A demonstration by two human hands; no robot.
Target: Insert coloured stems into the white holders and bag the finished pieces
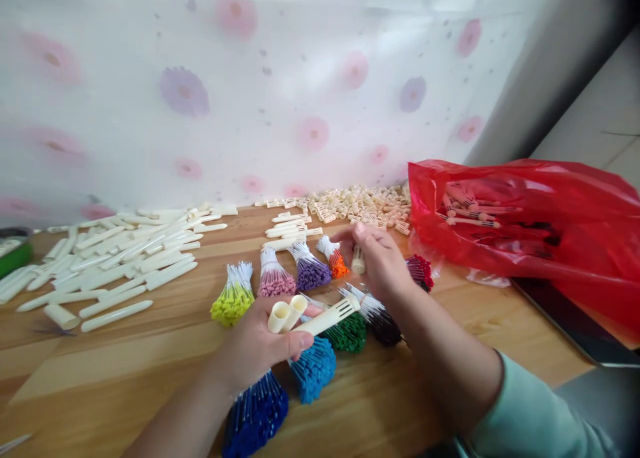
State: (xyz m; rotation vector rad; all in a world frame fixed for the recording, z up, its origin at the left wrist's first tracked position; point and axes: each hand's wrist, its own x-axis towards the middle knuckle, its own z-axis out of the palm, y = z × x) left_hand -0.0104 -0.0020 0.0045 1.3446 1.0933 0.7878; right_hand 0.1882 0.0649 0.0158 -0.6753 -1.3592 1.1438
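My left hand (265, 335) is closed around three cream plastic pen barrels. Two of them, including the pen barrel (279, 317), point their round open ends at me. The third, a barrel with a slotted end (327, 317), lies across my fingers and points right. Above it, my right hand (383, 258) is closed, its fingertips at a small cream slotted pen piece (358, 261). Around my hands stand bundles of thin white pen refills with coloured ends: yellow (231, 298), pink (275, 278), purple (312, 270), orange (336, 261), green (350, 333), light blue (314, 368), dark blue (257, 411) and black (383, 318).
Loose cream barrels (125, 251) are heaped at the left, slotted pieces (360, 203) at the back. Several assembled barrels (290, 230) lie behind the bundles. A red plastic bag (550, 218) holding pens sits right, over a dark flat device (560, 325). A green bowl (17, 258) stands far left.
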